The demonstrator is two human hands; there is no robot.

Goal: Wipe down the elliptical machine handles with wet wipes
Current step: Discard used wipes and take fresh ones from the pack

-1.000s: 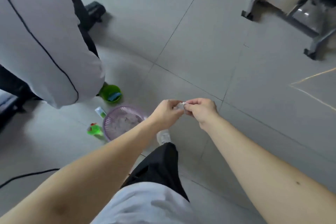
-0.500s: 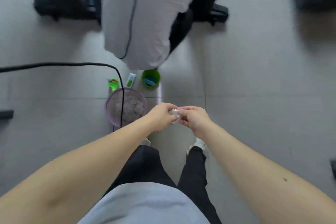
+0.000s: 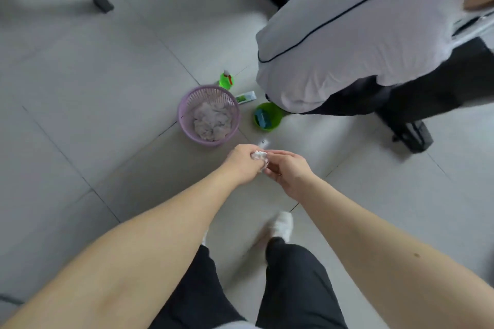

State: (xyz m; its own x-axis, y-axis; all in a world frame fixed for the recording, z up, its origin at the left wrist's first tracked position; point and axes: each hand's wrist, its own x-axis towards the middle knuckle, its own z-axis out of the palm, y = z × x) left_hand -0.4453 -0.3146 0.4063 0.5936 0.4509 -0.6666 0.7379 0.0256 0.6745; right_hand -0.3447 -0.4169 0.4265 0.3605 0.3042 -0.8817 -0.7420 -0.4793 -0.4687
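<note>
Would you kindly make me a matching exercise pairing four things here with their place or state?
1. wipe
2. purple basket
3. green bottle
4. green tub

a. holds a blue item
b. pinched between left hand and right hand
c. stands beside the basket's far rim
d. holds crumpled material

Pairs: 1-b, 2-d, 3-c, 4-a
</note>
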